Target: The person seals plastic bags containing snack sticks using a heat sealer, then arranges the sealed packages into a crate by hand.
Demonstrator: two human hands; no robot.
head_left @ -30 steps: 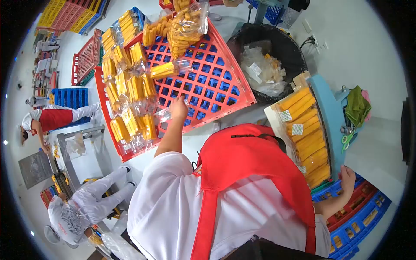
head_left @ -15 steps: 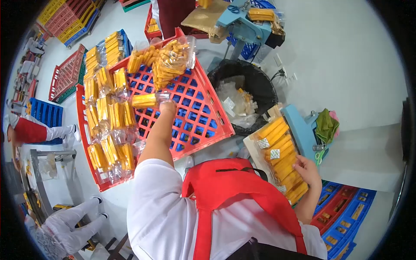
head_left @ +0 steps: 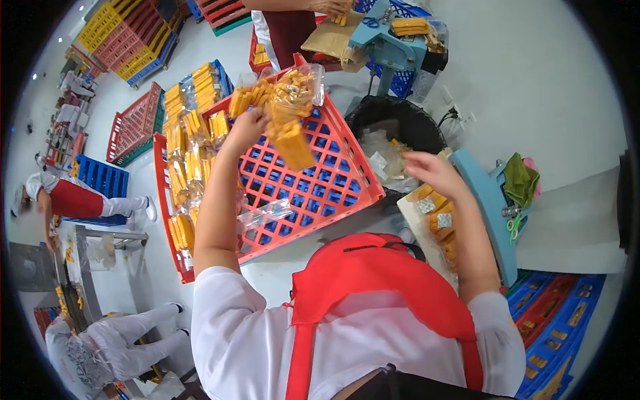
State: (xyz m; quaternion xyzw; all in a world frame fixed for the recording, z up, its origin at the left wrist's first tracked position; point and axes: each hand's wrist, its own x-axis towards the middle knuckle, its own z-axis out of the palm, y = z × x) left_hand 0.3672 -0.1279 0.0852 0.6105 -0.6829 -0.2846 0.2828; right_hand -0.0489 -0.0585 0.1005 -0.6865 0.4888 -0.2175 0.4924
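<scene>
My left hand [head_left: 248,130] is over the red crate [head_left: 347,143], its fingers closed at the upper end of a clear packet of yellow sticks [head_left: 293,147]. That packet hangs tilted and is blurred by motion. My right hand [head_left: 433,173] is raised by the black-lined bin [head_left: 380,110], fingers stretched toward the left and holding nothing visible. Below my right forearm, several yellow packets with white sachets [head_left: 440,220] lie on a pale tray. A larger bag of loose yellow sticks [head_left: 290,90] sits at the crate's far corner. Filled packets [head_left: 195,163] line its left side.
An empty clear bag [head_left: 265,217] lies in the crate's near part. A light-blue sealing machine [head_left: 483,213] stands at my right, another [head_left: 393,47] farther off. Co-workers are ahead and at left. Stacked crates [head_left: 127,33] stand at the back left.
My left hand has moved up within the crate, with a packet swinging beside it. My right hand has left the packets on the tray and moved up toward the bin.
</scene>
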